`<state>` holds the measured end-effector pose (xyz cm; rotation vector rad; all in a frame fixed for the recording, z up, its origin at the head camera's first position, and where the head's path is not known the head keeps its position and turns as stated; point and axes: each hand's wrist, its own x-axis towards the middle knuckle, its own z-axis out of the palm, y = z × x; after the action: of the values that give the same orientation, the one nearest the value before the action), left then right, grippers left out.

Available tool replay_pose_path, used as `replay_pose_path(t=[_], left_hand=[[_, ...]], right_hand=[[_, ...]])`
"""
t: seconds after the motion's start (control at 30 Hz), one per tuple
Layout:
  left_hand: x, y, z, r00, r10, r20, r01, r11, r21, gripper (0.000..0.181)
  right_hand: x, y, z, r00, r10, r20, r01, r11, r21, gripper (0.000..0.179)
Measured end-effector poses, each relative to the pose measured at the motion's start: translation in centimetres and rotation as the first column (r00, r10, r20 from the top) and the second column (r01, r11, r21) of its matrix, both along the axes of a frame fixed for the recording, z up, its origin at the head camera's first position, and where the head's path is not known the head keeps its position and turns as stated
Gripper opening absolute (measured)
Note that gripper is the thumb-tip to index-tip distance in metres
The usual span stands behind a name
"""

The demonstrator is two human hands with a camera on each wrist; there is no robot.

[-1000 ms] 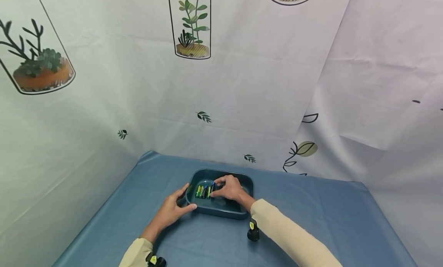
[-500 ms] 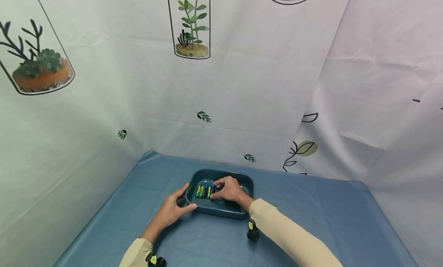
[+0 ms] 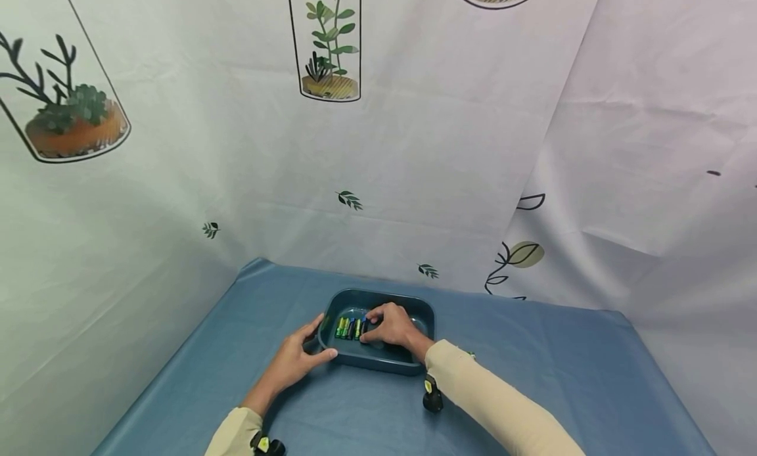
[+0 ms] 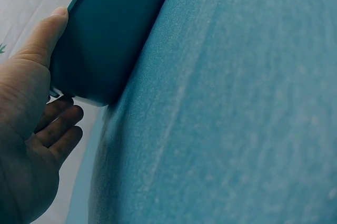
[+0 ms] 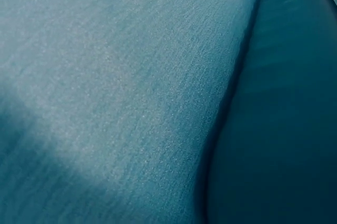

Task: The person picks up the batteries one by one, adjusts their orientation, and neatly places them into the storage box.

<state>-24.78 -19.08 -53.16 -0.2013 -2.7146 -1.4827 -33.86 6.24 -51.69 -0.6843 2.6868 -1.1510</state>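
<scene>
Dark battery (image 3: 364, 328) sits slightly lower than a second ago, with the other batteries (image 3: 344, 328) in the left half of the tray (image 3: 378, 362). My right hand (image 3: 395, 324) has its fingers pinching it; my left hand (image 3: 291, 361) hasn't moved, fingers spread around the tray's near-left corner.

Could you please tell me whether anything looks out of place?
Possibly: a small greenish item shows past the right sleeve, outside the tray, whereas the batteries lie in a row inside; it's too small to identify.

Batteries (image 3: 350, 329) green, yellow, black, blue; tray (image 3: 372, 363) dark teal; cloth (image 3: 355, 416) blue; sleeves (image 3: 491, 393) cream; backdrop (image 3: 426, 147) pale, plant-printed
</scene>
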Motion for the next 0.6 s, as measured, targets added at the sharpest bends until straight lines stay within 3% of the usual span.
replay_pose_path(t=[0.6], left_hand=[[-0.14, -0.04, -0.18, 1.0, 0.006, -0.01, -0.006, 1.0, -0.011, 0.088]], right_hand=[[0.19, 0.03, -0.12, 0.999, 0.03, -0.026, -0.03, 1.0, 0.01, 0.052]])
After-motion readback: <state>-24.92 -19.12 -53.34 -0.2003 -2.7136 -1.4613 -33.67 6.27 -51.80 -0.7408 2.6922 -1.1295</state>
